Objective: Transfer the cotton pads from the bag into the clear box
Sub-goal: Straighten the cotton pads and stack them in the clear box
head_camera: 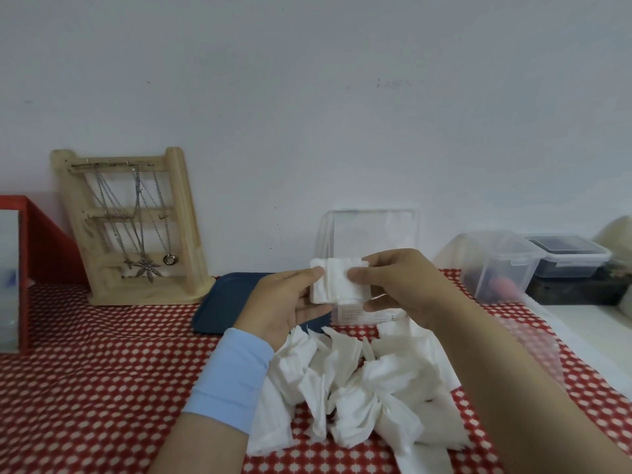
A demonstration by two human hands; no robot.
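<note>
Both hands are up in front of the box, sharing one small stack of pads (337, 282). The left hand (287, 302) pinches the stack's left edge, thumb on top and fingers curled underneath. The right hand (403, 285) pinches the right edge between thumb and forefinger. The stack is held upright, clear of the bench, just in front of the box's near wall. A light blue wristband (232, 374) sits on the left wrist.

The box (369, 230) stands right behind the hands, against the wall, and something white shows faintly through its side.

In front of the box, under the wrists, a loose pile (352, 381) of more pads lies jumbled on the bench (85, 388), which wears a red cloth with white dots. Just left of the box lies a dark blue tray (222, 302). Farther left, a wooden stand (133, 227) hung with necklaces, then a red frame (37, 234) at the edge. Right of the box, two lidded tubs (496, 265).
</note>
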